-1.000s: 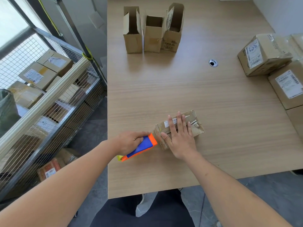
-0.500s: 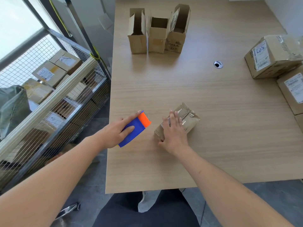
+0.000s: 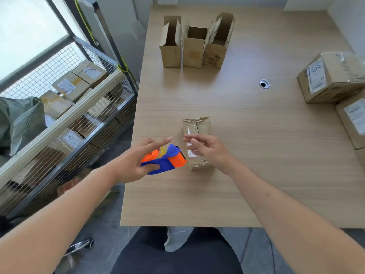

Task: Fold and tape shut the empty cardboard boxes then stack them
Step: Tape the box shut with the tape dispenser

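Observation:
A small closed cardboard box (image 3: 199, 126) lies flat on the wooden table (image 3: 266, 165), its crumpled end flaps facing away from me. My right hand (image 3: 210, 152) hovers over its near half with relaxed, slightly bent fingers and holds nothing. Just left of the box, my left hand (image 3: 132, 164) grips a blue and orange tape dispenser (image 3: 167, 161), index finger stretched out above it. Three open-topped cardboard boxes (image 3: 194, 50) stand upright side by side at the far end of the table.
Taped, labelled boxes (image 3: 331, 78) sit at the table's right edge, one more (image 3: 353, 119) nearer to me. A round cable hole (image 3: 264, 84) is in the tabletop. A wire-mesh cart (image 3: 65, 123) full of parcels stands close to the table's left edge.
The small box has turned so that its end flaps point away from me. My right hand has lifted off it. My left hand has brought the tape dispenser back beside the box.

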